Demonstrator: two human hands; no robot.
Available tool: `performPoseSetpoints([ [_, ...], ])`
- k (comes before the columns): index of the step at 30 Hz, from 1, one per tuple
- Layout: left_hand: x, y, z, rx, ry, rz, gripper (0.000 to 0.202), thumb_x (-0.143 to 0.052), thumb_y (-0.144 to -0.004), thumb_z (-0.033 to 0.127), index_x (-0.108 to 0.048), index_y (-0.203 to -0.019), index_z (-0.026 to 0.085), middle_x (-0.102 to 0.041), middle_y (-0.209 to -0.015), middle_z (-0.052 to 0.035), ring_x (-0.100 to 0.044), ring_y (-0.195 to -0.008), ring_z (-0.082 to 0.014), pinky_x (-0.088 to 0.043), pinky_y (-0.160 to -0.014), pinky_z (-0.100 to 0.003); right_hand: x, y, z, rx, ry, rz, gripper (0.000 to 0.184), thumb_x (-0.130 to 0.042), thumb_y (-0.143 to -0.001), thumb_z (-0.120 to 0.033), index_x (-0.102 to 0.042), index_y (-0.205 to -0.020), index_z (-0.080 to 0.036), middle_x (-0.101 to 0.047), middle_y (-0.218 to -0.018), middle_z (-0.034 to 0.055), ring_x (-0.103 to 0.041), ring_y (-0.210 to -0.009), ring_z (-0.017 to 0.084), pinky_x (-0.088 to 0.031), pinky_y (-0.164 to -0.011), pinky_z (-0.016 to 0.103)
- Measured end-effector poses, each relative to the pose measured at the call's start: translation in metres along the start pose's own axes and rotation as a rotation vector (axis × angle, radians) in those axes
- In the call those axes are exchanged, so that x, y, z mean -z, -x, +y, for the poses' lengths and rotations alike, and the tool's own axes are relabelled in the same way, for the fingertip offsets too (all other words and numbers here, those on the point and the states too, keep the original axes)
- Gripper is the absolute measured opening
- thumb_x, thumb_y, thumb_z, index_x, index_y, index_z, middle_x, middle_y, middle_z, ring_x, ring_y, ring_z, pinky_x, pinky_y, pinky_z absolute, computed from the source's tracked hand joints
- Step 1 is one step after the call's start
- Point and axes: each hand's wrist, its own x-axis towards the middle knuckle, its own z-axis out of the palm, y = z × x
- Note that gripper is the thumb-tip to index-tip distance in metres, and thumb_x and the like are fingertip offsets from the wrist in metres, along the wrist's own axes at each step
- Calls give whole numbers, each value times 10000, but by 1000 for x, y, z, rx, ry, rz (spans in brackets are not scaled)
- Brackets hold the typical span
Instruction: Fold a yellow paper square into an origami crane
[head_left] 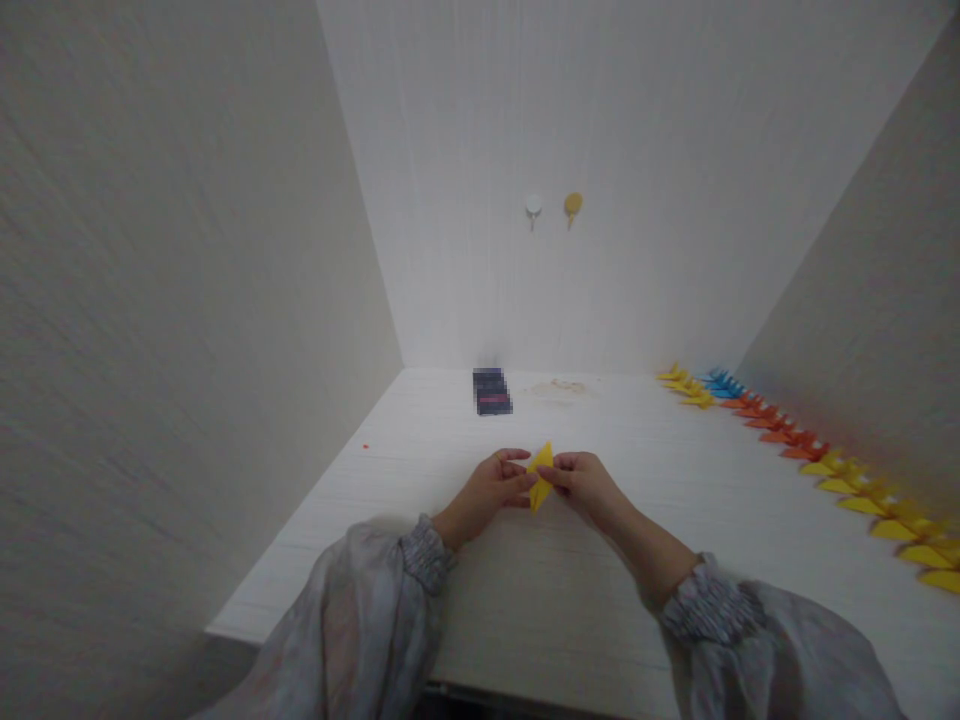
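A small folded piece of yellow paper [540, 474], diamond-shaped and pointing up, is held between both hands just above the white table [570, 580]. My left hand [491, 490] pinches its left side with curled fingers. My right hand [585, 483] pinches its right side the same way. Both wrists come out of light patterned sleeves.
Along the right wall runs a row of folded paper figures [810, 455]: yellow and blue ones at the far end, orange in the middle, yellow nearest. A dark blurred box [492, 391] stands at the table's far side. Two round hooks [553, 207] hang on the back wall.
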Motion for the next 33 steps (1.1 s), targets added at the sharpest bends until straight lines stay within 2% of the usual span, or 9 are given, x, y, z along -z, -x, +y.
performPoseSetpoints([
  [3,0,0,0,-6,-59,44,466,-721,-538,236,-473,-921,139,-571,-695,0,-592,-623,-133,-497,-584,-290,-4,-1,5,22,14,-57,275,-610,-609,-365,-494,-480,-152,-404,-373,-62,-315,-339,49,-207,-354,196],
  [6,1,0,0,-55,-60,101,436,-710,-549,246,-462,-894,147,-568,-683,11,-593,-599,-124,-499,-579,-281,-8,0,3,106,-44,-50,205,-611,-608,-338,-542,-661,-152,-499,-467,-51,-437,-395,74,-322,-402,200],
  [8,1,1,1,-92,-41,131,438,-696,-569,257,-433,-907,167,-572,-695,17,-597,-597,-122,-504,-591,-291,-10,3,0,153,-101,-43,283,-620,-594,-322,-512,-808,-171,-520,-501,-64,-486,-422,91,-375,-436,216],
  [10,0,1,2,-110,-23,137,432,-686,-581,255,-407,-902,180,-577,-703,19,-605,-601,-130,-507,-606,-310,-11,5,-5,178,-141,-43,346,-621,-591,-308,-459,-872,-188,-515,-505,-80,-503,-427,98,-395,-450,224],
  [19,-3,2,7,-147,-25,168,298,-632,-637,262,-426,-823,154,-577,-674,14,-595,-579,-121,-489,-575,-280,-14,10,-8,218,-257,-69,309,-604,-629,-284,-363,-808,-209,-555,-543,-75,-553,-469,104,-425,-484,233],
  [25,-1,1,6,-131,-106,127,341,-653,-611,233,-412,-839,158,-579,-629,18,-573,-530,-110,-428,-493,-213,-16,11,-6,188,-136,-29,227,-520,-714,-358,-371,-767,-195,-545,-476,-60,-537,-422,110,-398,-430,221],
  [29,2,1,2,-33,-146,67,443,-692,-557,199,-370,-860,170,-586,-613,20,-563,-522,-107,-409,-486,-203,-13,9,-5,182,-132,33,284,-586,-651,-290,-379,-823,-199,-456,-419,-115,-460,-359,82,-361,-385,195],
  [33,6,-2,-2,-7,-141,18,503,-713,-525,167,-350,-873,174,-584,-631,26,-564,-547,-100,-424,-535,-218,-10,10,-6,152,-178,42,264,-557,-643,-259,-422,-857,-182,-470,-417,-103,-463,-350,83,-369,-381,197],
])
